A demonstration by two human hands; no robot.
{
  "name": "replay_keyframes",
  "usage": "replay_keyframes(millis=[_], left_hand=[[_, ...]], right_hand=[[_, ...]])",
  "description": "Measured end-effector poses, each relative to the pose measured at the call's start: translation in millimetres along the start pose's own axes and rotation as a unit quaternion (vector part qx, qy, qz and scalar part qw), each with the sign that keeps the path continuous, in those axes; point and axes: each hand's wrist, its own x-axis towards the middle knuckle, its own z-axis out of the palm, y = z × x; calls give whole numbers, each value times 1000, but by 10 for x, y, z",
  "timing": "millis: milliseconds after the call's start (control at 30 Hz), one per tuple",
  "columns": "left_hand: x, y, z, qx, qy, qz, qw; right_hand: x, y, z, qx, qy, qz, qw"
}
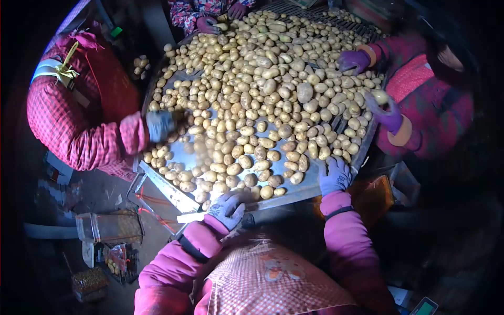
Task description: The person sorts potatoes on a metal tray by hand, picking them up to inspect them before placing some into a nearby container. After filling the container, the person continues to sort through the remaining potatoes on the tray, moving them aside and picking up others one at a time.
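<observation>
Many potatoes (247, 105) are spread and piled over a metal sorting table (310, 191). At the table's near edge, my left hand (227, 209) in a pale grey-purple glove rests beside the nearest potatoes. Its thumb stands apart from the fingers, whose tips are partly hidden, and no potato shows in it. My right hand (335, 176), gloved alike, lies on the table's right front part. Its fingers are stretched out towards potatoes and hold nothing visible.
A person (84, 115) works at left, a gloved hand among potatoes. Another person (420, 100) at right holds one potato. A third person's gloved hand (208, 24) shows at the far edge. Plastic crates (110, 227) stand on the floor at left, an orange container (371, 199) at right.
</observation>
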Motion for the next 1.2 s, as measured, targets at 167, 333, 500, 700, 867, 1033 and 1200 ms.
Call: replay_keyframes(millis=[167,333,500,700,867,1033,1200], left_hand=[[625,-32,-99,31,-36,78,996],[1332,48,187,185,-133,28,973],[1088,-197,-143,251,-213,-28,944],[219,-777,-451,246,-99,27,964],[227,-871,-690,158,31,57,985],[974,-1310,-703,264,0,-19,964],[1244,-1487,-1103,188,-75,-241,949]], right_hand=[[12,-5,27,-17,-14,12,1000],[3,44,9,-18,-13,1,1000],[14,13,-19,0,-14,-7,1000],[28,37,2,27,11,-46,999],[94,-77,-99,17,-5,-50,999],[67,-57,-142,-34,-3,-70,997],[64,-92,-171,-26,-45,-35,998]])
